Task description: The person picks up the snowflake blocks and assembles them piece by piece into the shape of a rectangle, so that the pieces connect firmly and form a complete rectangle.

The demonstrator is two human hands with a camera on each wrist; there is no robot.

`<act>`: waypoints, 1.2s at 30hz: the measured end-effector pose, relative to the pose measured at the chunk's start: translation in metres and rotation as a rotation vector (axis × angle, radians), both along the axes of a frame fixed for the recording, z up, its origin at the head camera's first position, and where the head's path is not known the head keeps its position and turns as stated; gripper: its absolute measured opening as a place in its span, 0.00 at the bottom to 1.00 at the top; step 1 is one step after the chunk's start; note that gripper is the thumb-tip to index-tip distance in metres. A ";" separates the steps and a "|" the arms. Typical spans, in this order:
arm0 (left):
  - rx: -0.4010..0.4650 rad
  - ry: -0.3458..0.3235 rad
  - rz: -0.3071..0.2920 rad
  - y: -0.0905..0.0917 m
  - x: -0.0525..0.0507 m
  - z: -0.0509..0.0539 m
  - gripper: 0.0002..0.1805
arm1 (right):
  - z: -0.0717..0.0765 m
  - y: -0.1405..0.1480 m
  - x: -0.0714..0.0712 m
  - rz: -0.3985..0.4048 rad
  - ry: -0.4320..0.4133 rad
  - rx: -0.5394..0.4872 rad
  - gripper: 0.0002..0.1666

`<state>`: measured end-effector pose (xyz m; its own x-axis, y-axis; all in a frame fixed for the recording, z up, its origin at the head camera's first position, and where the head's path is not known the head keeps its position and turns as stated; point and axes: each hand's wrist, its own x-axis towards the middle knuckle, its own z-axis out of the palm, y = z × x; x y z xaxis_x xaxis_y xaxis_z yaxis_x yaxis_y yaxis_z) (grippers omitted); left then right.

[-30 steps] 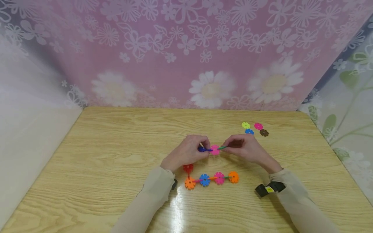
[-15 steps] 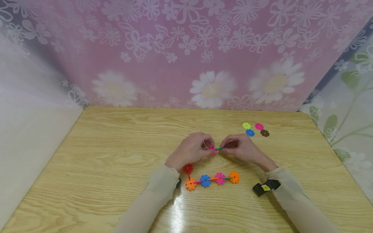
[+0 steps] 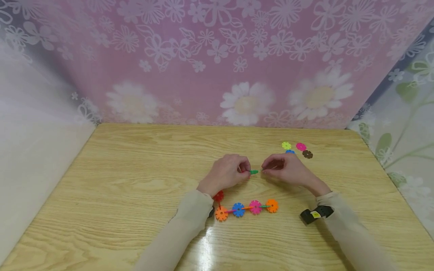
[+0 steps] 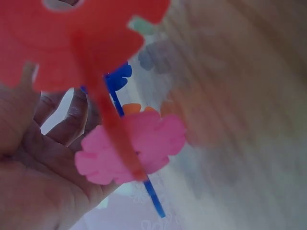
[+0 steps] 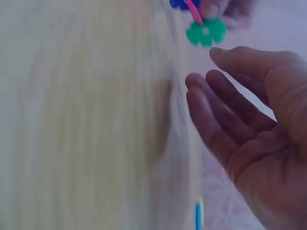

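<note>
My left hand pinches a pink flower-shaped disc above the table. A green flower disc is slotted onto it and sticks out to the right of the fingertips. In the right wrist view, the green disc joins the edge-on pink disc. My right hand is just to the right, apart from the green disc, its thumb and fingers separated around nothing. Below lie linked discs: red, orange, blue, pink and orange. The left hand hides part of the chain.
Several loose discs lie behind the right hand: yellow, pink, brown and a partly covered blue one. The wooden table meets a flowered pink curtain at the back.
My left hand has shifted right along the chain, from the blue disc to the pink one. My right hand has let go of the green disc and drawn back to the right.
</note>
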<state>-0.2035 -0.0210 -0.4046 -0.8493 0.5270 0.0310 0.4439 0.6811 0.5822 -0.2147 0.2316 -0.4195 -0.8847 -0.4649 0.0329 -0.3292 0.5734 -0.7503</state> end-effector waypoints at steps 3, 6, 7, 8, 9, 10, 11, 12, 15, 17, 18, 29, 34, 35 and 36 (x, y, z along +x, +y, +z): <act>-0.004 -0.004 -0.002 0.000 0.000 0.000 0.02 | 0.003 0.016 -0.006 -0.042 0.068 0.077 0.06; -0.001 -0.004 -0.002 0.000 0.001 0.001 0.02 | 0.006 0.034 -0.012 -0.101 0.111 0.153 0.08; 0.001 -0.004 -0.002 0.000 0.001 0.001 0.02 | 0.007 0.041 -0.013 -0.123 0.121 0.176 0.09; 0.004 -0.003 -0.002 -0.001 0.001 0.002 0.02 | 0.008 0.047 -0.015 -0.147 0.125 0.196 0.10; 0.009 -0.004 -0.001 -0.001 0.001 0.002 0.02 | 0.008 0.053 -0.017 -0.169 0.125 0.213 0.11; 0.014 -0.003 -0.001 -0.001 0.001 0.002 0.02 | 0.009 0.059 -0.018 -0.190 0.122 0.226 0.13; 0.019 -0.004 -0.001 -0.001 0.001 0.001 0.02 | 0.009 0.064 -0.020 -0.211 0.119 0.242 0.14; 0.025 -0.007 -0.001 -0.001 0.001 0.001 0.02 | 0.009 0.069 -0.021 -0.230 0.116 0.255 0.15; 0.039 -0.010 -0.004 -0.002 0.001 0.000 0.02 | 0.007 0.079 -0.025 -0.260 0.113 0.291 0.18; 0.045 -0.008 -0.001 -0.003 0.001 0.000 0.02 | 0.006 0.084 -0.026 -0.266 0.119 0.312 0.20; 0.047 -0.004 0.001 -0.004 0.002 -0.001 0.02 | 0.006 0.085 -0.027 -0.266 0.120 0.317 0.20; 0.194 -0.044 -0.062 -0.011 0.005 -0.003 0.02 | 0.000 0.087 -0.034 -0.236 0.080 0.377 0.28; 0.192 -0.037 -0.085 -0.012 0.005 -0.003 0.04 | -0.001 0.086 -0.036 -0.232 0.072 0.388 0.26; 0.192 -0.035 -0.088 -0.012 0.005 -0.003 0.04 | 0.000 0.085 -0.037 -0.230 0.069 0.388 0.26; 0.192 -0.032 -0.088 -0.012 0.005 -0.003 0.04 | 0.000 0.085 -0.037 -0.227 0.063 0.387 0.25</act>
<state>-0.1987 -0.0334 -0.4076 -0.8022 0.5864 0.1124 0.4765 0.5152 0.7124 -0.2518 0.3168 -0.4192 -0.9676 -0.2480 -0.0479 -0.2009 0.8706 -0.4492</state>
